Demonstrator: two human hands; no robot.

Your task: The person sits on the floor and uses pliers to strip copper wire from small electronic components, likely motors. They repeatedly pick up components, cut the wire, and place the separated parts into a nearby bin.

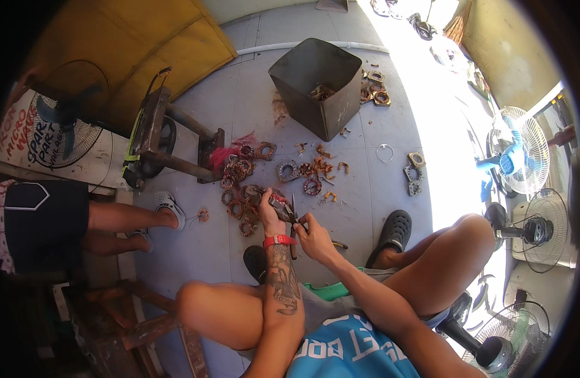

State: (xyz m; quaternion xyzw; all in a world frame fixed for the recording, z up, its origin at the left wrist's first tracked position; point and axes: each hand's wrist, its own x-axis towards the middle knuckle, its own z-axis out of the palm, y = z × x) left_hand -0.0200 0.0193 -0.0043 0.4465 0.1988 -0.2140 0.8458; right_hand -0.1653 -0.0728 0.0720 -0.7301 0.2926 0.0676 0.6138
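Observation:
My left hand, below a red wristband, is closed around a dark metal motor core with reddish winding on it. Beside it my right hand is closed, thumb and fingers pinching the dark end of a slim hand tool against the core. The tool's exact kind is hidden by the fingers. Just beyond my hands lie several stators with copper windings, some on a crumpled red plastic bag. Loose copper winding pieces and a grey stator core lie to their right.
A tall dark metal bin with scraps inside stands ahead. More cores lie at its right and farther right. Fans line the right side. At left are a wooden stand and another person's legs. Pliers lie near my right foot.

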